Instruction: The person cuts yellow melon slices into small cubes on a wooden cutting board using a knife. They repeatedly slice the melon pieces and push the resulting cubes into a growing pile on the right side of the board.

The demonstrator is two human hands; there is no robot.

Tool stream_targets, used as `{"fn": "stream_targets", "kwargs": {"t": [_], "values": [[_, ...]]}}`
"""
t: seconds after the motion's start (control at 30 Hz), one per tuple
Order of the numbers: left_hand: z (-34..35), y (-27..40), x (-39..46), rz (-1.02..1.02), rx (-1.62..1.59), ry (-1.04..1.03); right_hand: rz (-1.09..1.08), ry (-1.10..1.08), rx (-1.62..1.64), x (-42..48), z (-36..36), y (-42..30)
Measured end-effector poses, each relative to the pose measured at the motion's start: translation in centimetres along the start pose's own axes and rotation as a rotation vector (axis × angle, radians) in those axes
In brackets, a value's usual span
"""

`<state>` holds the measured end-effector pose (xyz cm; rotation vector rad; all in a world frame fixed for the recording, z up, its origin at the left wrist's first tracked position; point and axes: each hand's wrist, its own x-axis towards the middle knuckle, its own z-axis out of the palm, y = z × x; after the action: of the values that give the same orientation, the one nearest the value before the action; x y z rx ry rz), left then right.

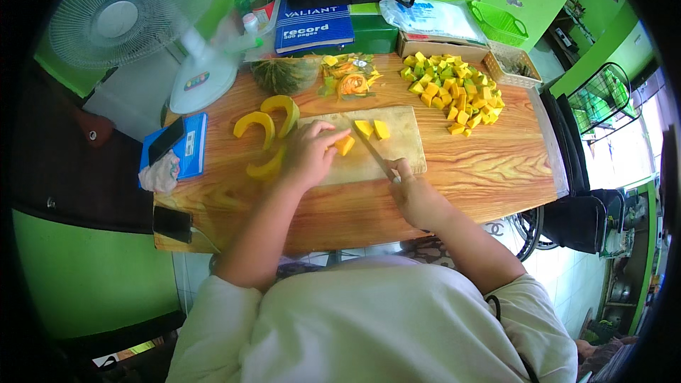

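Observation:
A wooden cutting board (407,141) lies on the table before me. My right hand (417,194) grips a kitchen knife (374,153) by its handle, the blade slanting up and left across the board. On the board's left part, my left hand (314,154) holds a piece of squash (345,145) under its fingers, left of the blade. Two cut squash pieces (381,130) rest just right of the blade. Curved squash slices (255,126) lie left of the board, one partly behind my left hand. A pile of squash cubes (457,90) is at the upper right.
Behind the board are an uncut-looking green squash piece (284,74) and a heap of peelings and pulp (354,77). A white electric fan (199,82) stands at the back left. A phone (167,141) lies on a blue book (196,143); a woven basket (513,66) sits back right.

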<state>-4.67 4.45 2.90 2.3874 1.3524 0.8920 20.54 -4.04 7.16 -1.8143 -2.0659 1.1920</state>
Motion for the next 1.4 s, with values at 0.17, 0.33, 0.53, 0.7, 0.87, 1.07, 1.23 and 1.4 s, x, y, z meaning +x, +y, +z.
{"fn": "stream_targets", "kwargs": {"t": [0.17, 0.33, 0.53, 0.7, 0.87, 1.07, 1.23, 1.4], "values": [[0.8, 1.2, -1.0, -0.061, -0.031, 0.107, -0.092, -0.011, -0.043, -1.4, -1.1, -1.8], [2.2, 0.5, -1.1, 0.036, 0.048, 0.222, -0.039, -0.044, -0.15, -1.4, -1.2, -3.3], [3.3, -0.5, -1.2, 0.065, 0.033, 0.291, -0.096, -0.024, -0.117, -1.4, -1.0, -2.9], [3.4, -0.5, -1.2, 0.089, -0.015, 0.33, -0.099, -0.014, -0.11, -1.2, -0.3, -2.3], [3.2, -0.3, -1.3, 0.097, -0.019, 0.332, -0.024, -0.088, -0.144, -1.2, -0.8, -3.6], [3.5, -0.5, -1.5, 0.064, -0.048, 0.34, -0.045, -0.161, -0.236, 0.0, 0.0, -4.1], [3.2, -1.1, -2.0, 0.104, 0.005, 0.298, -0.025, -0.257, -0.36, 2.1, 1.5, -5.2], [2.8, 0.4, -2.6, -0.009, -0.084, 0.293, -0.069, -0.104, -0.164, 2.4, 1.9, -2.2]]}}
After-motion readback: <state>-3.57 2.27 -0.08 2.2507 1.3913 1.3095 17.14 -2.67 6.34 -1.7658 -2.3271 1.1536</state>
